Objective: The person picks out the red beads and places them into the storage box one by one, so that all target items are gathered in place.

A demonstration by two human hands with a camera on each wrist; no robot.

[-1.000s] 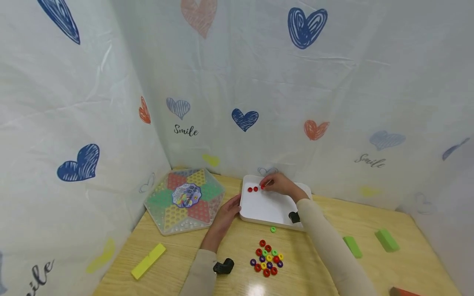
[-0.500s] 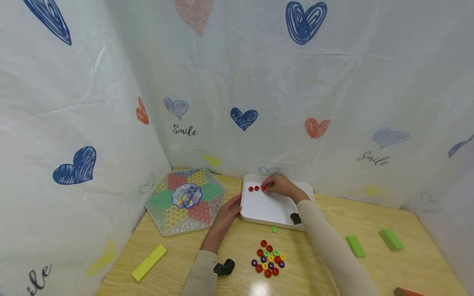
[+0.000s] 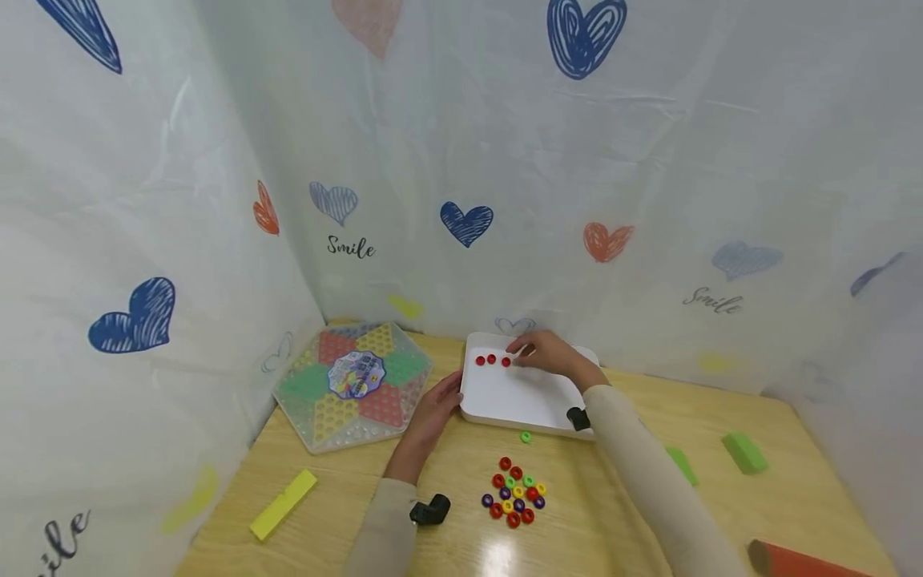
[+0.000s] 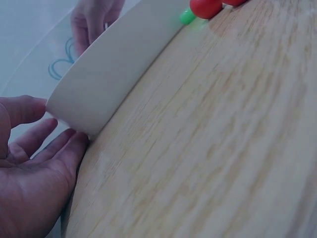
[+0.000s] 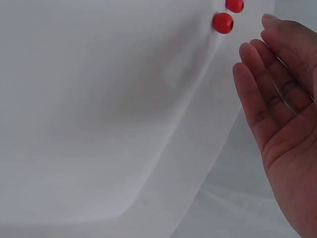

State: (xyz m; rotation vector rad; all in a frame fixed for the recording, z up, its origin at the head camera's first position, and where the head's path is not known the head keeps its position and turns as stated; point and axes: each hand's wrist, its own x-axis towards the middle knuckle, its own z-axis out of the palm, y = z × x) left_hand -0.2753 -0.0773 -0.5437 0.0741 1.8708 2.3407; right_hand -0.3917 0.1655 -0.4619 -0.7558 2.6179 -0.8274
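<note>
Game board [image 3: 352, 383]: lying flat at the far left of the table [image 3: 793, 497].
Left hand [image 3: 433, 413]: resting against the white tray's [image 3: 519, 401] left wall, fingers [image 4: 54, 144] straight and slightly apart.
3 red beads [image 3: 493, 361]: sitting in a row in the tray's far left corner.
Right hand [image 3: 544, 354]: hovering just right of the row, fingers [image 5: 257, 94] relaxed and together, gripping nothing.
Bead pile [image 3: 513, 497]: waiting on the table, nearer than the tray.

Smooth matt white plastic tray [image 3: 497, 401], glossy red plastic beads [image 3: 492, 360], pale wood-grain table [image 3: 620, 513] with a lacquered sheen, clear plastic game board [image 3: 352, 385], thin wrinkled printed sheeting [image 3: 649, 160], matt foam-like green blocks [image 3: 744, 452].
</note>
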